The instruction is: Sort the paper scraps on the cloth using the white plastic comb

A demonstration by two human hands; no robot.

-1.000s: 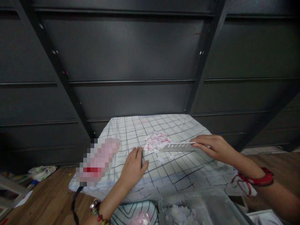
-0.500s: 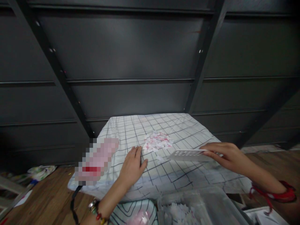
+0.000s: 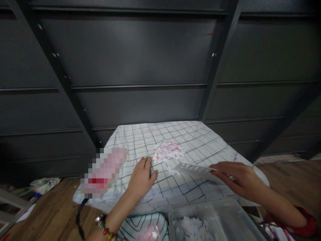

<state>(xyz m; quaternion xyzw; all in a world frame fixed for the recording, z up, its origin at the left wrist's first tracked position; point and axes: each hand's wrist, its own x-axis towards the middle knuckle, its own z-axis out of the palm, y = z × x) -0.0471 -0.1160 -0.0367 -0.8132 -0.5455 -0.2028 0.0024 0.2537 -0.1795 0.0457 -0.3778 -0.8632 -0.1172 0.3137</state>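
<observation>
My left hand [image 3: 142, 174] lies flat on the checked cloth [image 3: 193, 132], its fingers stretched out. Just to the right of its fingertips is a heap of small white and pink scraps [image 3: 169, 151]. My right hand [image 3: 237, 177] pinches a thin white plate with holes [image 3: 194, 168] by its right end. The plate is tilted, and its left end is close to a few loose white scraps [image 3: 173, 170] in front of the heap. Whether that end touches the cloth, I cannot tell.
Near me stand a clear plastic box [image 3: 220, 217] holding white scraps and a striped tray [image 3: 127, 226] with a pink thing in it. A blurred pink object [image 3: 107, 170] with a black cord [image 3: 79, 217] lies at left. Dark panels [image 3: 140, 53] rise behind.
My right hand has moved a little left and down, tilting the perforated plate and bringing its left end to the loose scraps. My left hand has stayed in place.
</observation>
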